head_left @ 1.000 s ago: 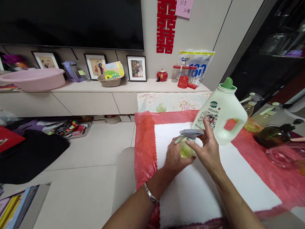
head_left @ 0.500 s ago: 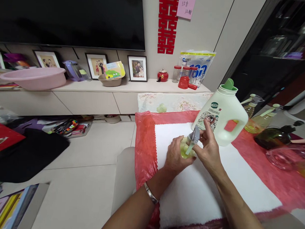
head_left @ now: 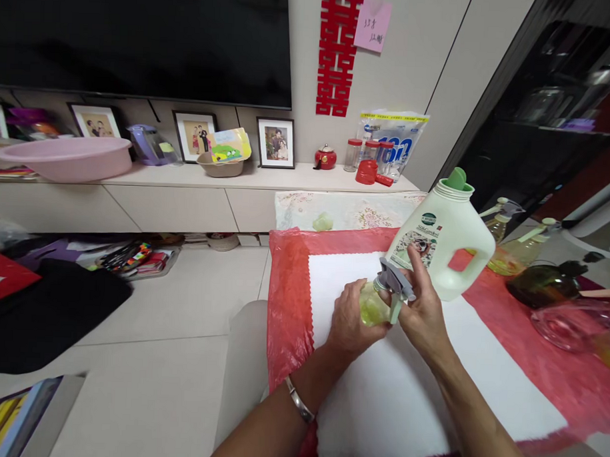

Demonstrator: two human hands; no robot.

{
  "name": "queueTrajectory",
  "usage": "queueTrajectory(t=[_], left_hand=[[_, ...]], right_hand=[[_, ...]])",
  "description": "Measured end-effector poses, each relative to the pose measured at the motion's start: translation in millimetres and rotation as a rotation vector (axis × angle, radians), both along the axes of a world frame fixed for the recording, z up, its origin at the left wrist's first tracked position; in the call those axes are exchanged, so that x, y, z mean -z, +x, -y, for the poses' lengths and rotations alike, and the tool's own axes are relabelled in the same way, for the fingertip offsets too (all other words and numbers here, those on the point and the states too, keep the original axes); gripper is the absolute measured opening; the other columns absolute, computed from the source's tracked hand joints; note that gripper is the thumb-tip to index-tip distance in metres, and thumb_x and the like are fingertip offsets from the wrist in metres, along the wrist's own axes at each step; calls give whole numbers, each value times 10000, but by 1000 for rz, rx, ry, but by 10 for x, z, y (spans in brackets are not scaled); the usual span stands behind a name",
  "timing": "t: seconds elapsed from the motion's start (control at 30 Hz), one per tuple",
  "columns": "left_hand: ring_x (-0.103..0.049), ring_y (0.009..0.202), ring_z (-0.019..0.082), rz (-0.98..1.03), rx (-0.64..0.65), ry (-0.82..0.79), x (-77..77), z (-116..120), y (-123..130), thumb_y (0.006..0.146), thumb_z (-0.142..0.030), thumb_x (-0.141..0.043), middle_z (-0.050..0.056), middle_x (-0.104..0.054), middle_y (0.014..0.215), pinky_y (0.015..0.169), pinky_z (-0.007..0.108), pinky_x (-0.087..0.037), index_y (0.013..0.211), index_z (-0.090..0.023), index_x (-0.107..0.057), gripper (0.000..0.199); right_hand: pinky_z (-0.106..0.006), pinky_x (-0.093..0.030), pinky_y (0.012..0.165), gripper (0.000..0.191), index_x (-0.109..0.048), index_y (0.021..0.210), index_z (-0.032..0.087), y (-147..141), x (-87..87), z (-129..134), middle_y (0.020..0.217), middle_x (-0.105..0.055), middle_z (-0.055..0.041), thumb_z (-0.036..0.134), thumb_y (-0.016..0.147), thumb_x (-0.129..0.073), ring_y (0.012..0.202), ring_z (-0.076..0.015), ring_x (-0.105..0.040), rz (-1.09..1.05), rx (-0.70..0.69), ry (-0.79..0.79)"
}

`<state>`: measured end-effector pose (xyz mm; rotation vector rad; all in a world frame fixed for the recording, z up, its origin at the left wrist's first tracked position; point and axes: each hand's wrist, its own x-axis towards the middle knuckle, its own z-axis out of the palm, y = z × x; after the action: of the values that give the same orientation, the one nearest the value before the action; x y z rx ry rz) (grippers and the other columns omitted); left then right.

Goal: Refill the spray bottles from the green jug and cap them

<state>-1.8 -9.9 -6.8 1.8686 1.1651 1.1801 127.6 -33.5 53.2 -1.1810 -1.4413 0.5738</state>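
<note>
A small clear spray bottle (head_left: pixel 374 304) with yellow-green liquid stands over the white cloth (head_left: pixel 394 391). My left hand (head_left: pixel 350 318) is wrapped round its body from the left. On top sits a grey spray head (head_left: pixel 394 278) with a pale green trigger, pointing to the right. My right hand (head_left: pixel 423 312) has its fingers around the spray head, with the index finger raised in front of a large jug. That pale green jug (head_left: pixel 460 227) has a green cap and a handle, and stands just behind my right hand.
Red plastic sheeting (head_left: pixel 287 294) lies under the white cloth. More spray bottles (head_left: pixel 522 249) and a dark bottle (head_left: pixel 543 283) stand at the right. Behind are a low cabinet (head_left: pixel 180 207), a pink basin (head_left: pixel 70 157) and a red jar (head_left: pixel 325 158).
The spray head has turned from facing me to pointing right, and my right hand has shifted slightly with it. My left hand still holds the bottle. The camera view has tilted up slightly.
</note>
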Motion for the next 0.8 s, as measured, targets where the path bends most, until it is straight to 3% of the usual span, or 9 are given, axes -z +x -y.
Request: queueTrajectory(t=[0.2,0.37,0.6,0.8], left_hand=[[-638,1165,338,15,12,22,-38,13,-15,610,-306,-842,110,-641,1237,1005,534,-532,1314,-234,-454,807],[-642,1158,339,-11,3,43,-43,22,-5,622,-330,-835,102,-644,1236,1004,545,-534,1319,-245,-436,808],[-636,1141,332,2,7,99,-20,24,-6,594,-277,-821,103,-638,1212,1005,535,-530,1328,-228,-423,836],[-623,1170,332,0,12,56,-45,48,-13,606,-270,-801,105,-627,1247,1018,536,-514,1359,-241,-400,854]], right_hand=[[-139,-532,962,1053,-193,1641,169,27,-17,6,1295,-496,-106,456,825,-795,1120,-98,-576,-68,-62,-37],[-118,-556,847,1034,-373,1555,118,13,-72,-10,1239,-518,-113,525,737,-857,987,-88,-594,-48,15,-29],[-193,-576,867,1148,-239,1630,158,70,-39,-3,1270,-513,-122,524,741,-867,1045,-140,-600,-126,-61,-123],[-248,-580,911,1208,-168,1651,175,84,-21,-7,1257,-528,-144,527,736,-874,1081,-171,-607,-214,-121,-172]])
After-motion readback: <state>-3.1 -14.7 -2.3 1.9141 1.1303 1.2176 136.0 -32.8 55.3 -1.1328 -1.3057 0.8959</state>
